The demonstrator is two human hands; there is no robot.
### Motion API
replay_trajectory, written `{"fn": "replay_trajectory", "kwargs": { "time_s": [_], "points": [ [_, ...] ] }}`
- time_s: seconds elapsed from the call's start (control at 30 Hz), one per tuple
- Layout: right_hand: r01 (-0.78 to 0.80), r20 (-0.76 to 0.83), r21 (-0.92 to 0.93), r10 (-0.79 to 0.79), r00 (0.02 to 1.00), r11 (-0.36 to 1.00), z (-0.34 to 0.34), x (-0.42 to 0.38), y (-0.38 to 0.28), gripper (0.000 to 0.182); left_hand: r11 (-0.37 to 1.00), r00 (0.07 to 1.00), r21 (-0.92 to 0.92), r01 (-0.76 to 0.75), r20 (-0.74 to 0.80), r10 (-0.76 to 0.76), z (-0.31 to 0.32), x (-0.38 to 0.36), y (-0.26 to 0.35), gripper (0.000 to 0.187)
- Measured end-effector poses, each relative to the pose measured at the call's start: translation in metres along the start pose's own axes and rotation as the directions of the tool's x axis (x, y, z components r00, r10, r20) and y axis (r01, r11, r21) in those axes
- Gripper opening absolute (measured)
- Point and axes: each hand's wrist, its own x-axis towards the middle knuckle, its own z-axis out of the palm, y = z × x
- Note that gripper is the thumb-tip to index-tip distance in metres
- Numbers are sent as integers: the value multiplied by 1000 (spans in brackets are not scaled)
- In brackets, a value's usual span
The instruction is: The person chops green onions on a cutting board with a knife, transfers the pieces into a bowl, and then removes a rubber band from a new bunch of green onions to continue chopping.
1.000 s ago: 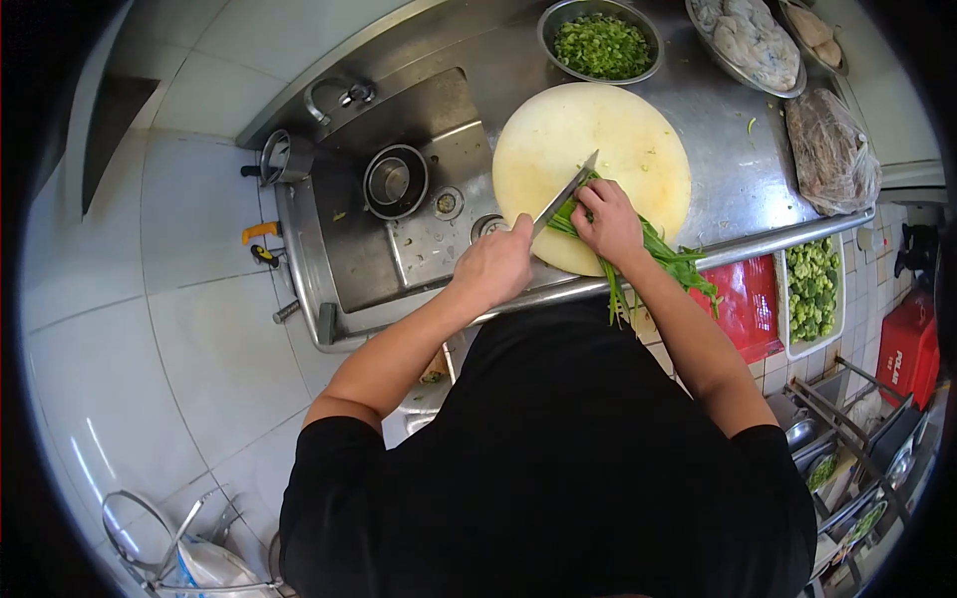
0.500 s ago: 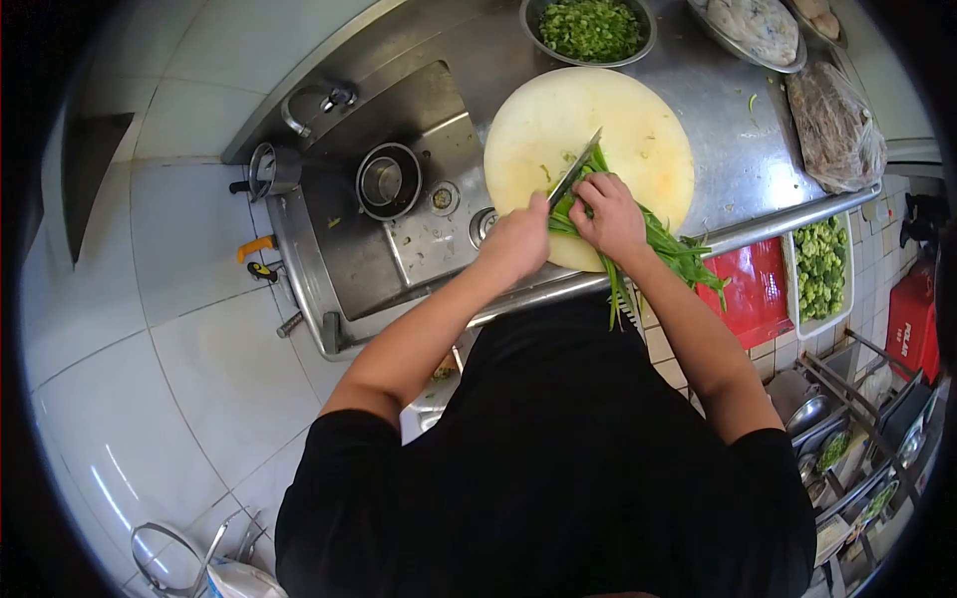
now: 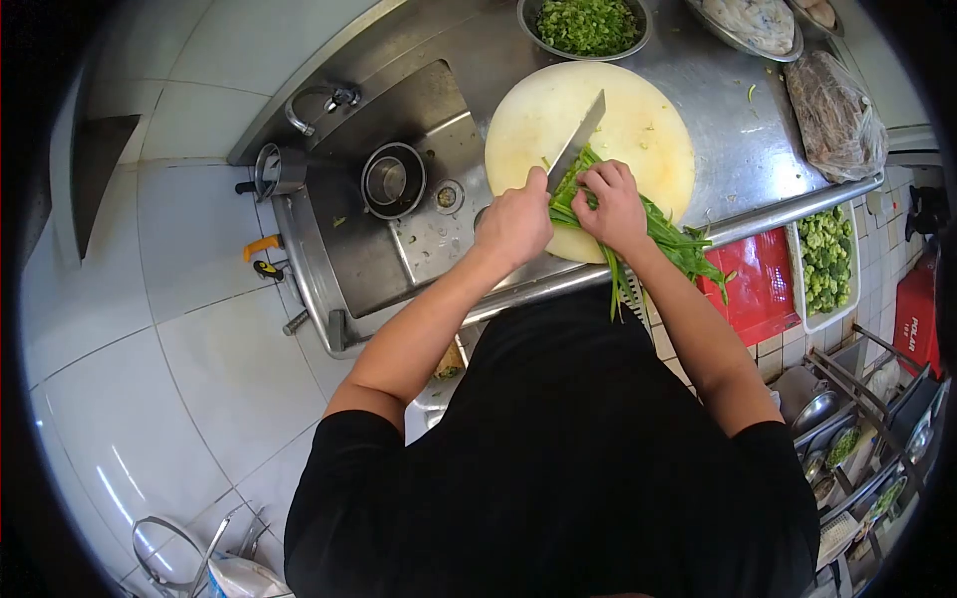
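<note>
My left hand is closed around the handle of a kitchen knife, its broad blade angled up and away over the board. A bunch of long leafy greens lies across the near side of the round, pale cutting board, its leaf ends hanging over the counter edge. Pressing the bunch down with curled fingers is my right hand, just right of the blade. The cut ends of the greens lie against the blade's right side. A few green bits are scattered on the board.
Beyond the board stands a metal bowl of chopped greens. A sink holding a metal pot is to the left. At right are a plastic-wrapped bundle, a red tray and a white tub of broccoli pieces.
The knife blade has turned from nearly edge-on to show more of its flat side, with its tip farther up the board. My right hand stays on the greens. The view has shifted slightly.
</note>
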Motion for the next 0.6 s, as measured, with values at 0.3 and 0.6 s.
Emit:
{"fn": "replay_trajectory", "kwargs": {
  "time_s": [0.3,0.6],
  "points": [
    [-63,78,106,55,995,992,2,1,3,16,990,985,134,45,158,-67,-1,-18,1,25],
    [-50,64,108,43,997,993,3,-2,4,16,986,972,163,31,226,-68,8,-15,-20,33]
  ]
}}
